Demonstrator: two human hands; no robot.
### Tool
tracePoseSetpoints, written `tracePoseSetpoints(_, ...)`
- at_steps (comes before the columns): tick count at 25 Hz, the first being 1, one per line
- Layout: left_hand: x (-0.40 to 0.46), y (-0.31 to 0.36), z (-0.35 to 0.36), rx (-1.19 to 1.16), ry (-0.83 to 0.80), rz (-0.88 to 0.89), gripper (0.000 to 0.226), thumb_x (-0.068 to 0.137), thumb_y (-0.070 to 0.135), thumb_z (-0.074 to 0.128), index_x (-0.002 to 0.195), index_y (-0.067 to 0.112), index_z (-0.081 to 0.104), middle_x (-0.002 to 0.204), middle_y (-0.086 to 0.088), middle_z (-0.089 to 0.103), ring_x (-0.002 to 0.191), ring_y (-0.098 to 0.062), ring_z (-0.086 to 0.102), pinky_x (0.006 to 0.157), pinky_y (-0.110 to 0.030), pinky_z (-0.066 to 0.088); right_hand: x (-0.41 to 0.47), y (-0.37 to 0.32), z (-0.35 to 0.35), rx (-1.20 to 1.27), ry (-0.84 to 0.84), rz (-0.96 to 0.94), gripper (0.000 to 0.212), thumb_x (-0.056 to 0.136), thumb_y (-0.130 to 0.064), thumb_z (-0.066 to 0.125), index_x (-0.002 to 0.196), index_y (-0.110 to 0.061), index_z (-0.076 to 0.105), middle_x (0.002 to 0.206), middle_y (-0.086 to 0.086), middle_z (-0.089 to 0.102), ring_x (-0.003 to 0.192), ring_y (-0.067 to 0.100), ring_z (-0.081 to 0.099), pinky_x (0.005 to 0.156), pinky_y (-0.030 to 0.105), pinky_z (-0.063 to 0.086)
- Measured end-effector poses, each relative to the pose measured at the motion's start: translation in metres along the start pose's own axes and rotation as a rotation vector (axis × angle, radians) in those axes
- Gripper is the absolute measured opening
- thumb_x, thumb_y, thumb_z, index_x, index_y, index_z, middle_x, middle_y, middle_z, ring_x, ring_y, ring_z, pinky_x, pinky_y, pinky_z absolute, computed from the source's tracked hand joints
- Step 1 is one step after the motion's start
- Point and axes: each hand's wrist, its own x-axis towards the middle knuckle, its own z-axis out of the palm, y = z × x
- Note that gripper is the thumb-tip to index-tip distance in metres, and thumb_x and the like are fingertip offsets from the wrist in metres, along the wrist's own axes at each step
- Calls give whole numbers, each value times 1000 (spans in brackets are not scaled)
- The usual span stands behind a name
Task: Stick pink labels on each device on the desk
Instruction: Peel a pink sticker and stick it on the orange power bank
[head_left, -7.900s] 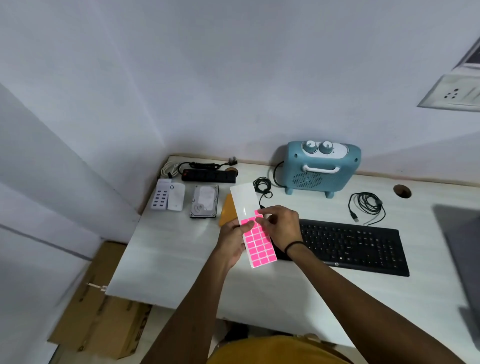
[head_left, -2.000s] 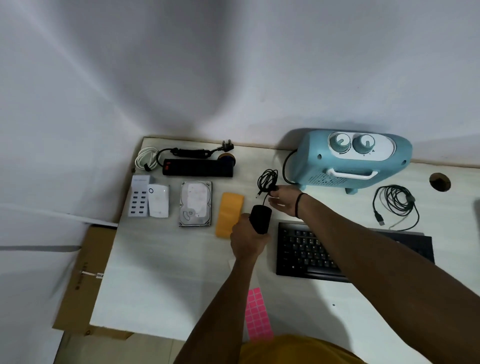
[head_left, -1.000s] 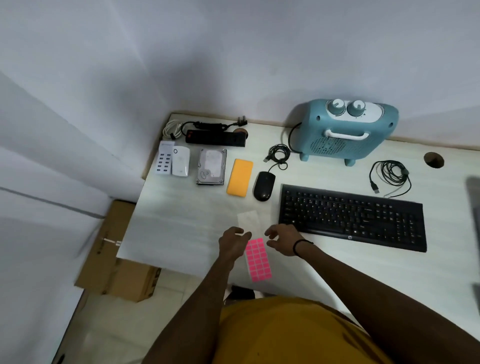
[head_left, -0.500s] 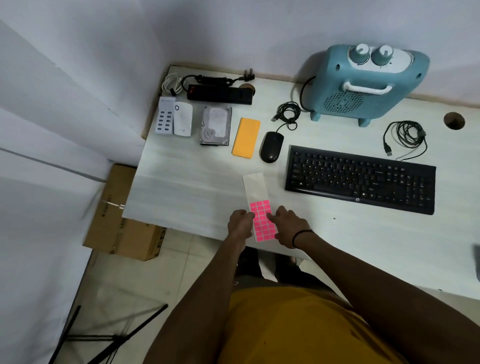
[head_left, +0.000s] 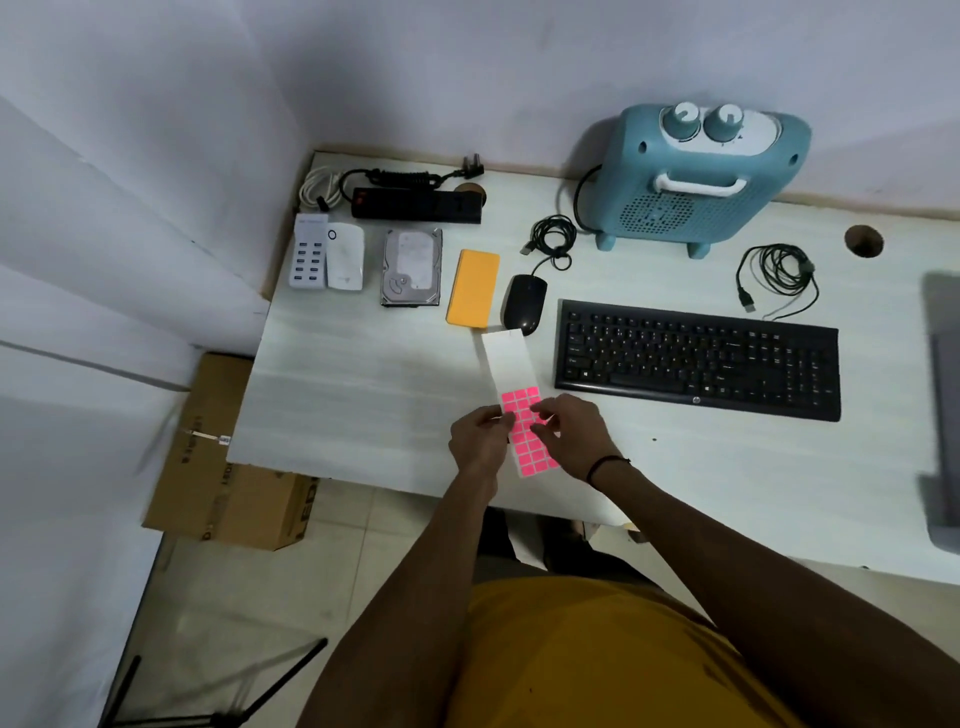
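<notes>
Right now the label sheet (head_left: 519, 410) lies near the front edge of the desk (head_left: 363, 395), its pink labels (head_left: 530, 452) filling the near half and bare white backing running up toward the black mouse (head_left: 524, 306). The left hand (head_left: 480, 441) grips the sheet's left edge between thumb and fingers, while the right hand (head_left: 569, 434) works its fingertips at the upper pink rows, apparently picking at one label; whether a label is already lifted I cannot tell.

To do this step well, the left hand should pin the backing flat so only one square peels. Lifting from a corner and touching the adhesive as little as possible should keep it sticky.

Beyond the mouse sit the orange power bank (head_left: 472, 296), the hard drive (head_left: 413, 267), the keyboard (head_left: 696, 358) and the blue heater (head_left: 691, 176). None shows a pink label from here.
</notes>
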Motion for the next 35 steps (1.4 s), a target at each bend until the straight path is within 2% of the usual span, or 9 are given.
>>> tracePoseSetpoints(3,-9,19,3,-173,-115,27,13,84,17,82,96,19,77,98,-5,79,94,-27,75,81,-40,62,1,-13,-27,169,262,-37,21,88,-14,73,108,-8,75,94,8,76,81,19,71,82,31,60)
tracePoseSetpoints(11,-29,93,4,-305,-385,265,22,96,9,67,115,16,74,107,-1,78,90,-10,73,79,-28,59,31,-48,-87,248,469,-144,12,85,-15,75,96,-13,80,87,3,76,69,9,67,73,14,54)
tracePoseSetpoints(16,-26,149,7,-303,-382,449,25,94,6,69,119,9,72,111,-10,77,100,-24,72,92,-45,57,55,-76,-133,353,592,-219,15,82,-12,78,97,-10,80,90,5,76,73,7,68,75,11,55)
tracePoseSetpoints(19,-30,176,9,-218,-337,603,25,95,5,68,118,13,73,105,-7,78,96,-20,75,87,-38,60,65,-81,-159,342,642,-264,15,80,-14,80,95,-10,80,88,5,76,74,11,70,75,20,58)
tracePoseSetpoints(23,-32,192,5,-19,-255,800,28,94,7,68,101,34,73,92,7,78,87,-9,75,82,-27,59,68,-83,-170,296,682,-256,15,77,-17,83,91,-12,81,80,3,75,68,10,67,69,2,46)
tracePoseSetpoints(26,-32,195,2,74,-222,876,25,94,7,66,106,29,73,92,6,76,84,-10,74,80,-27,60,66,-86,-171,296,675,-242,14,78,-19,83,91,-13,80,79,2,76,70,12,68,69,10,51)
tracePoseSetpoints(30,-25,190,-2,107,-219,857,23,92,12,69,113,20,74,96,0,77,89,-14,74,84,-31,60,63,-87,-166,215,664,-295,7,84,-15,74,87,-16,81,78,2,75,69,13,69,69,28,57)
tracePoseSetpoints(33,-23,181,-2,12,-232,732,22,90,12,72,109,23,75,98,-1,78,93,-17,74,85,-33,60,65,-85,-164,286,624,-221,8,84,-19,73,82,-17,80,75,-2,76,69,10,69,70,22,55)
tracePoseSetpoints(35,-22,173,-2,-127,-254,563,20,90,8,71,104,22,75,100,-3,79,90,-20,75,77,-34,58,73,-81,-156,530,548,-26,10,82,-24,74,81,-17,80,73,-4,76,70,9,71,73,20,56)
